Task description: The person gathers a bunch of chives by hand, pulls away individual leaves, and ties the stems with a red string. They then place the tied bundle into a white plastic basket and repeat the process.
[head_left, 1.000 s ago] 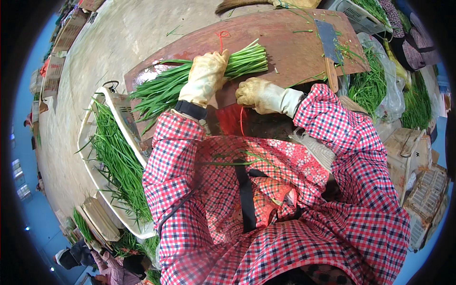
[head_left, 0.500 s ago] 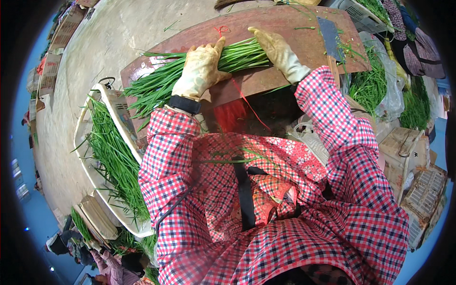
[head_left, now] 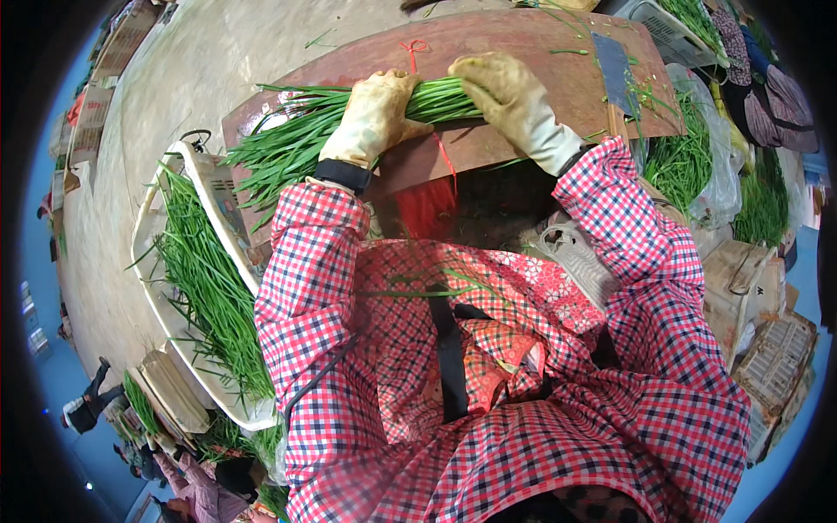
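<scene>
A bunch of long, flat green leaves, looking like garlic chives (head_left: 296, 135), lies across a reddish-brown board (head_left: 514, 39). Its pale-green stem ends point right and its loose leaf tips fan out left. My left hand (head_left: 370, 113), in a worn, stained cream glove, is closed over the bunch near the stems. Cupped against the stem ends is my right hand (head_left: 514, 91), gloved alike, its fingers extended and bent over the end without wrapping the bunch. A red string (head_left: 445, 157) runs under the bunch, its looped end beyond it and its other end hanging off the near edge.
A white crate (head_left: 153, 288) of loose chives stands at my left. On the board's right lie a dark flat blade-like plate (head_left: 615, 70) and green scraps. Clear plastic (head_left: 719, 174) with more greens sits right, above stacked crates (head_left: 767, 375). Other people are at the edges.
My right hand has shifted slightly left and bent its fingers over the stem ends. The bunch stays under my left hand. The hanging string end has swung left.
</scene>
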Demonstrator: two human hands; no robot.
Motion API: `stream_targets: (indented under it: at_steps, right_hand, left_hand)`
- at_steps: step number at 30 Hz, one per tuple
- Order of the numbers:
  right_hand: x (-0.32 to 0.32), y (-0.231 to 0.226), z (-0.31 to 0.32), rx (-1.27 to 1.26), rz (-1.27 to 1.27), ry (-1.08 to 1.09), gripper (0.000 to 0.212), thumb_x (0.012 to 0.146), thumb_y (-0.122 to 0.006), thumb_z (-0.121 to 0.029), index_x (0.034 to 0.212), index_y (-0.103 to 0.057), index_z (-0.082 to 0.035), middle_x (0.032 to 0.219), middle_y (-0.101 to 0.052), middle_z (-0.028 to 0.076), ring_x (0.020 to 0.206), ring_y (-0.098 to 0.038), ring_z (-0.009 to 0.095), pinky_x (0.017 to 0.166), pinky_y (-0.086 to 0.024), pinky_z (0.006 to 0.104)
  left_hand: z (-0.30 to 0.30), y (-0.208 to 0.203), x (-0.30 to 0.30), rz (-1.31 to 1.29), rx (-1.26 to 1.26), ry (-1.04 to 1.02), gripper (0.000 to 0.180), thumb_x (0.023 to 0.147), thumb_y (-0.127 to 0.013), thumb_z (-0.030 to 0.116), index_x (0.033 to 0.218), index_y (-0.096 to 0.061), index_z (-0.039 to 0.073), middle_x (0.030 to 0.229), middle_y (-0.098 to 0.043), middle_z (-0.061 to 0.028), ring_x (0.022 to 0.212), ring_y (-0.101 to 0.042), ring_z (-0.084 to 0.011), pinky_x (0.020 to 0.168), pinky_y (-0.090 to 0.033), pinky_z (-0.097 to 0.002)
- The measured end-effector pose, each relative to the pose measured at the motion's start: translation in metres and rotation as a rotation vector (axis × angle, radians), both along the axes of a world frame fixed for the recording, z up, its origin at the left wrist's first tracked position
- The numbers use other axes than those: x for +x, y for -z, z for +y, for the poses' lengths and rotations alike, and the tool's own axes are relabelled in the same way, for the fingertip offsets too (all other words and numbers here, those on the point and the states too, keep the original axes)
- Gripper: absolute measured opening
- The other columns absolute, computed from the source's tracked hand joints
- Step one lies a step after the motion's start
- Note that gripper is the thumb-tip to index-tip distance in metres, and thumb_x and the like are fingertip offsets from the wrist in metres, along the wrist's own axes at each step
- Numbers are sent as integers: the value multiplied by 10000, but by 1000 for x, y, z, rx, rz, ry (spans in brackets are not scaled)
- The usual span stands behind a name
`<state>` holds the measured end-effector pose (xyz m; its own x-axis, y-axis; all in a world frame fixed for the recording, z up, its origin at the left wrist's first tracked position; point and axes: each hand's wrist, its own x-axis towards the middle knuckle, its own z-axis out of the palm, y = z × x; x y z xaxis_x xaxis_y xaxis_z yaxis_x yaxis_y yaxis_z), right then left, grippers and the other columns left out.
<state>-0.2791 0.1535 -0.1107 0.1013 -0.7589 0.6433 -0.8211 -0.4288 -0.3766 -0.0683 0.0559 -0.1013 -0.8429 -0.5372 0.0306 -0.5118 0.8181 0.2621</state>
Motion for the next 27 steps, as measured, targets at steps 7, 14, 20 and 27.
stream_targets:
  at_steps: [7,14,20,27]
  right_hand:
    - [12,3,0,103,345,-123,245,844,-689,-122,1086,-682,-83,1034,-694,97,919,-652,310,801,-539,402]
    - [9,9,-2,-128,580,-130,192,827,-606,-188,1002,-681,-167,978,-676,4,934,-665,219,746,-540,374]
    - [23,15,-3,-8,867,222,128,806,-593,-237,839,-650,-127,769,-624,68,716,-617,245,600,-497,411]
    - [-56,-3,28,178,793,-203,128,793,-607,-200,727,-628,-92,729,-655,71,702,-669,262,568,-494,397]
  left_hand:
    - [-5,3,-1,-31,-18,-6,633,712,-838,428,1174,-636,45,1083,-665,-197,1054,-622,-376,910,-497,-461]
    - [-6,11,-1,-33,-40,-38,617,698,-839,457,1128,-653,56,1073,-665,-196,1060,-619,-377,892,-501,-464]
    - [-12,25,1,249,-104,59,534,627,-886,329,1043,-657,85,921,-651,-171,887,-619,-379,757,-508,-478]
    - [-15,24,-3,-3,-38,-40,675,647,-879,375,1163,-616,29,1123,-632,-205,1076,-582,-383,928,-460,-474]
